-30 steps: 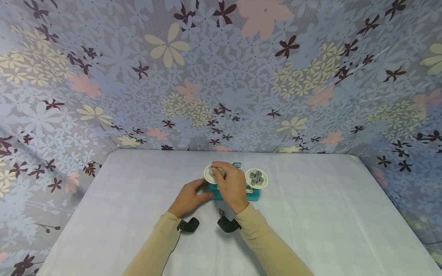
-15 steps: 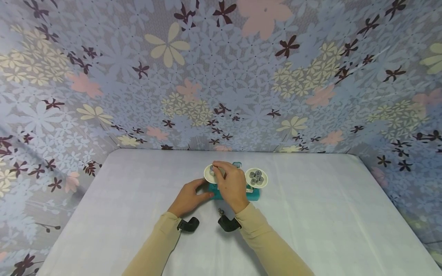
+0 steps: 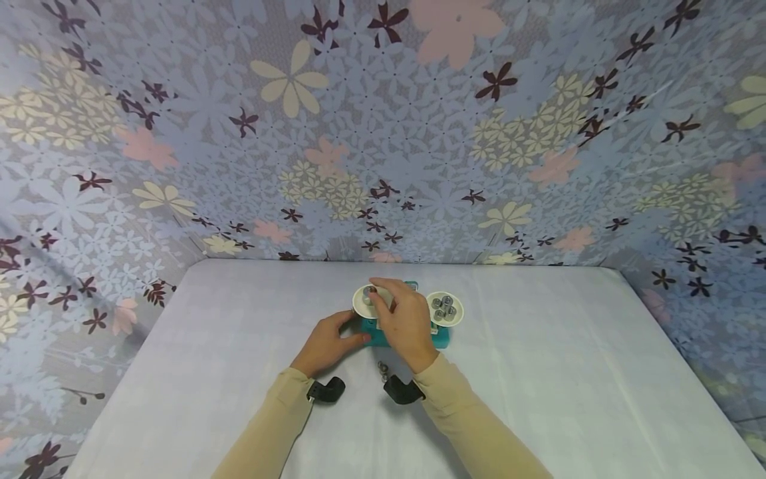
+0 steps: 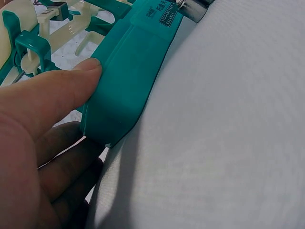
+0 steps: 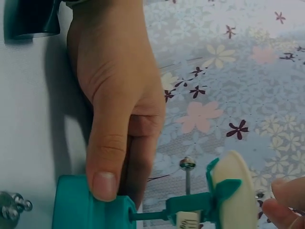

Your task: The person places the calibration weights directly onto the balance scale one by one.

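Note:
A teal balance scale (image 3: 441, 339) with two white pans stands on the table. My left hand (image 3: 326, 342) grips the left end of its base, thumb on top and fingers along the end, as the left wrist view shows. Over the left pan (image 3: 359, 309) hovers my right hand (image 3: 407, 322), thumb and fingertips close together beside a small silver metal weight (image 3: 367, 293). A narrow gap shows between those fingertips (image 5: 286, 191) and the weight's knob (image 5: 259, 194) in the right wrist view. Several silver pieces (image 3: 444, 308), like hex nuts, lie in the right pan (image 3: 457, 321).
Small shiny metal weights (image 3: 383, 367) with knobs stand on the table in front of the base. The table has a pale cloth (image 3: 568, 372). Flower-patterned fabric (image 3: 383, 133) rises behind it. A black wrist camera (image 3: 402, 390) hangs below each wrist.
My right hand has shifted slightly right, its fingertips coming away from the weight in the left pan. The left hand keeps its grip on the base.

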A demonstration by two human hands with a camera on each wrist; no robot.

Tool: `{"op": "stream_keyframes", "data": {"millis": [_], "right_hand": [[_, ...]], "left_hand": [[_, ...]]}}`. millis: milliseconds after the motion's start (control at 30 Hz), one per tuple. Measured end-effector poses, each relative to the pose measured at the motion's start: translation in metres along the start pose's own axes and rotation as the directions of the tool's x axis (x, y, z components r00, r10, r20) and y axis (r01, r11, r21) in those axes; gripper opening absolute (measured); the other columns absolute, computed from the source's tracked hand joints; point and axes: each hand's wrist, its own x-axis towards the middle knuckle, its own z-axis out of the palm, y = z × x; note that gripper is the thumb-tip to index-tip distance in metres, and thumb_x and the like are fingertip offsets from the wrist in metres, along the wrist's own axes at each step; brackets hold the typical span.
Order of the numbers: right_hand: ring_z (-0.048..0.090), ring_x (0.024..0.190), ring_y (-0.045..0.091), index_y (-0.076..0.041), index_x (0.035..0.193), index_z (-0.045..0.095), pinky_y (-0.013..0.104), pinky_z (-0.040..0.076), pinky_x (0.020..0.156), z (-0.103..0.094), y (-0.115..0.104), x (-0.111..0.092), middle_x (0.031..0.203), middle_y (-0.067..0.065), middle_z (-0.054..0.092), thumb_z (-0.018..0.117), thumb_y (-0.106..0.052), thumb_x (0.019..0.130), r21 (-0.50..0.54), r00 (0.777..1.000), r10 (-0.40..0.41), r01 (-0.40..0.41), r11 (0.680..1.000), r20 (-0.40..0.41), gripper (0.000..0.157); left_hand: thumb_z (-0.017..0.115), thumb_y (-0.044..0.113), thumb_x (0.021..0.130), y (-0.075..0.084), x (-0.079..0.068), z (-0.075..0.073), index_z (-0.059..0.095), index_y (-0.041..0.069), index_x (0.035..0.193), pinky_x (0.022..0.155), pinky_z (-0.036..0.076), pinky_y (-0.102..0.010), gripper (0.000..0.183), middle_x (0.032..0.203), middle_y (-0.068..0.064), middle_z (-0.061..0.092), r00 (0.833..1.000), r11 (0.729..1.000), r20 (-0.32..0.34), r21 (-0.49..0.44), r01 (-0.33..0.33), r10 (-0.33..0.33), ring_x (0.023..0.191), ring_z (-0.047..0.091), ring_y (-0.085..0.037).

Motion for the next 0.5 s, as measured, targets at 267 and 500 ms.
{"op": "stream_keyframes", "data": {"millis": [267,500], "right_hand": [[0.038,0.049,0.001,-0.009,0.112,0.076,0.024,0.037,0.041,-0.011,-0.004,-0.005,0.103,0.007,0.073,0.077,-0.010,0.089,0.052,0.999,-0.033,0.033,0.998,0.005,0.023],[0.038,0.049,0.000,-0.006,0.110,0.076,0.022,0.037,0.042,-0.020,-0.005,-0.015,0.100,0.007,0.073,0.077,-0.008,0.089,0.106,0.998,-0.054,0.050,0.993,0.035,0.022]], "left_hand": [[0.076,0.035,0.091,0.001,-0.001,-0.001,0.059,0.001,0.139,0.114,0.040,-0.051,0.061,0.139,-0.015,0.060,1.000,1.000,-0.003,0.003,-0.004,0.004,0.133,0.052,-0.033],[0.076,0.034,0.091,0.002,-0.001,-0.001,0.058,0.002,0.140,0.115,0.038,-0.050,0.061,0.141,-0.014,0.059,1.000,1.000,0.006,0.001,0.005,-0.005,0.135,0.050,-0.032]]}}
